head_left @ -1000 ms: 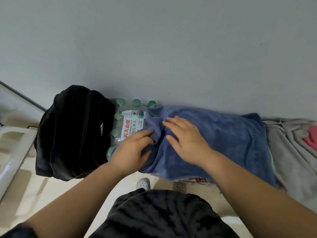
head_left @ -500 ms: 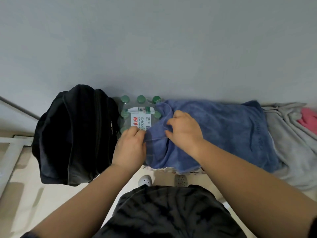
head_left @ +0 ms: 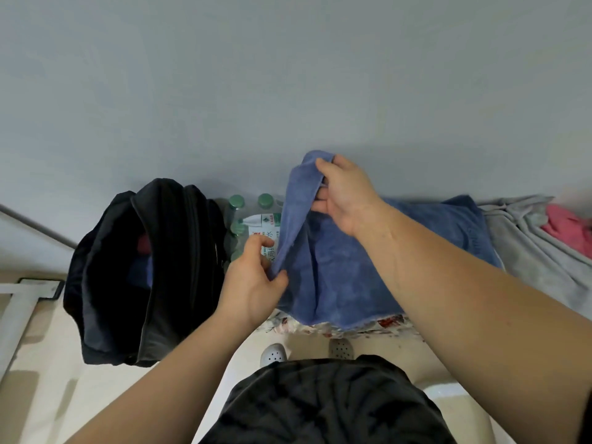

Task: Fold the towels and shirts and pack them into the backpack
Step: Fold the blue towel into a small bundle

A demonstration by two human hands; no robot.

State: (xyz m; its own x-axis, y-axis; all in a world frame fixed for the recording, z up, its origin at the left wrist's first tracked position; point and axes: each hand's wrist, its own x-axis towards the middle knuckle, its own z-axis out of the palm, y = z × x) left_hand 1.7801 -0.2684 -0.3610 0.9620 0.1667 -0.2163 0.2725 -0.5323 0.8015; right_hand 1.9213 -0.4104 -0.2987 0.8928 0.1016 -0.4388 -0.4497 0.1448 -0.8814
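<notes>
Left hand (head_left: 253,283) pinches the blue towel (head_left: 352,277) low, right hand (head_left: 347,197) grips its lifted corner; its length runs rightward from both.

The right hand (head_left: 344,195) has lifted the blue towel (head_left: 349,270)'s left edge toward frame centre; the left hand (head_left: 253,283) now pinches its lower corner.

Room backdrop: plain wall (head_left: 288,75), pale floor (head_left: 54,395).
Wall grey-blue, unmarked, softly lit; floor cream; white frame (head_left: 12,318) at left edge; thin dark rail (head_left: 32,224) slanting above it.
</notes>
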